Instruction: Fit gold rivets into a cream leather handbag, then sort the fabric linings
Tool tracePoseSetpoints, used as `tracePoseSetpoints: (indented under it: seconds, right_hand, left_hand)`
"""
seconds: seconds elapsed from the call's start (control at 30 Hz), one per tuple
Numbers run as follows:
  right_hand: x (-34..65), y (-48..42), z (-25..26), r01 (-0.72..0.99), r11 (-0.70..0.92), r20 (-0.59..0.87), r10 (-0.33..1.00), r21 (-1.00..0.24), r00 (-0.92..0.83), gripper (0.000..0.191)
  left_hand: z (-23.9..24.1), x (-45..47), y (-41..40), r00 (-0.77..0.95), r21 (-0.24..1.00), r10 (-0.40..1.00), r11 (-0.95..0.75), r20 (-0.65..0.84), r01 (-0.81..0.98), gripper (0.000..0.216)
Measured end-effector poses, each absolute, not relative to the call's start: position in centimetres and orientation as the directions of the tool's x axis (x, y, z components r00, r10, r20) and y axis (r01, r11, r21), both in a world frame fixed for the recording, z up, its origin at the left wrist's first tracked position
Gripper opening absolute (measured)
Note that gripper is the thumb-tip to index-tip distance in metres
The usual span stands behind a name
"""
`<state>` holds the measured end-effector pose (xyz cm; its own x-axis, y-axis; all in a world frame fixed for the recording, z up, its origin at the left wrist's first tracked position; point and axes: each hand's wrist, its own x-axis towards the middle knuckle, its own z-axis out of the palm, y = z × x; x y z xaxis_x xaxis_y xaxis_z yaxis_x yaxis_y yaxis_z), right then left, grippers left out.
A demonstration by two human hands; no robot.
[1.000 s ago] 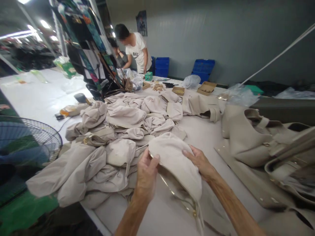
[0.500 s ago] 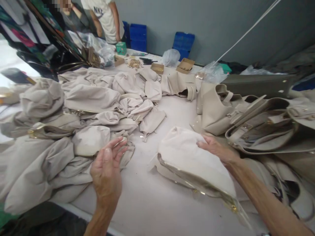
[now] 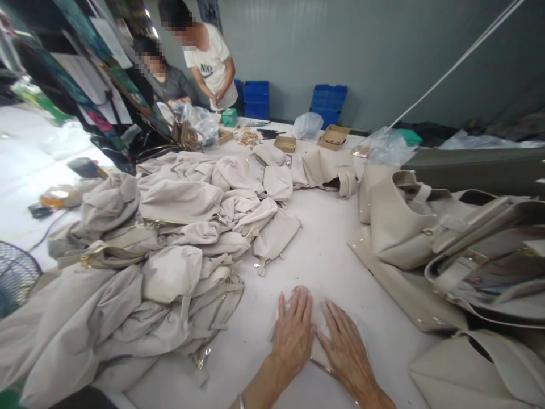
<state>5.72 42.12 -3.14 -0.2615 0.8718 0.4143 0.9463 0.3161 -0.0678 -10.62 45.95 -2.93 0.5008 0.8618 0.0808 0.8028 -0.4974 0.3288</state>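
My left hand (image 3: 293,328) and my right hand (image 3: 348,351) lie flat, side by side, close to the table's front. Under them is a pale, flattened fabric pouch (image 3: 320,353), mostly covered by the hands; a thin zipper-like edge shows between the wrists. Both hands have their fingers stretched out and grip nothing. To the left is a heap of beige cloth pouches (image 3: 106,307) with gold zippers. A small beige pouch (image 3: 276,234) with a metal zipper pull lies beyond my left hand.
Beige handbags (image 3: 394,227) crowd the right side. At the back are small cardboard boxes (image 3: 334,137), a heap of gold-coloured parts (image 3: 249,138) and plastic bags (image 3: 307,125). Two people are at the far left end. A fan guard (image 3: 17,272) stands at the left edge.
The puffy zipped pouch in my right hand is no longer held up; a flattened pouch lies under both palms. My left hand has moved right, away from the heap. The view has shifted.
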Motion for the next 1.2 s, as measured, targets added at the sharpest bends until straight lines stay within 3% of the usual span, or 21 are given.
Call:
tracePoseSetpoints:
  seconds: [0.2,0.33,0.43,0.57,0.7,0.87,0.93,1.03,1.2]
  right_hand:
    - [6.7,42.4,-6.9,0.940,0.266,0.349,0.919,-0.211,-0.182,0.051]
    - [7.4,42.6,-4.3,0.860,0.151,0.210,0.976,-0.487,-0.053,0.049]
    - [8.2,42.9,-1.7,0.765,0.027,0.104,0.993,-0.643,0.052,0.047]
    - [8.0,43.0,0.5,0.782,0.101,0.212,0.977,-0.614,0.040,0.039]
    - [6.1,42.5,1.1,0.795,0.242,0.321,0.945,-0.556,-0.063,0.031]
    - [4.0,43.1,2.5,0.691,0.221,0.279,0.960,-0.688,-0.029,0.024]
    - [3.3,43.7,3.5,0.650,0.214,0.259,0.966,-0.729,-0.028,0.024]
    - [1.9,44.3,4.6,0.623,0.237,0.263,0.963,-0.746,-0.052,0.023]
    - [0.4,44.3,5.7,0.548,0.246,0.218,0.969,-0.800,-0.115,0.023]
  left_hand:
    - [-3.5,-10.7,46.2,0.478,0.463,0.865,-0.489,0.149,0.739,0.055]
    - [-1.8,-12.2,49.3,0.246,0.627,0.952,-0.306,0.184,0.716,0.037]
    - [-0.3,-14.3,53.8,0.121,0.613,0.968,-0.235,0.221,0.754,0.038]
    - [-0.7,-16.7,59.8,0.126,0.584,0.964,-0.244,0.236,0.774,0.048]
    - [-2.4,-17.9,63.2,0.181,0.613,0.958,-0.283,0.225,0.738,0.023]
    - [-2.6,-17.7,62.3,0.178,0.687,0.971,-0.240,0.161,0.686,0.012]
    - [-2.3,-17.1,61.3,0.152,0.733,0.980,-0.196,0.128,0.652,0.019]
    - [-1.7,-16.5,60.5,0.108,0.825,0.992,-0.112,0.063,0.554,0.038]
    - [0.7,-18.1,60.7,0.068,0.964,0.988,0.121,-0.140,0.237,0.016]
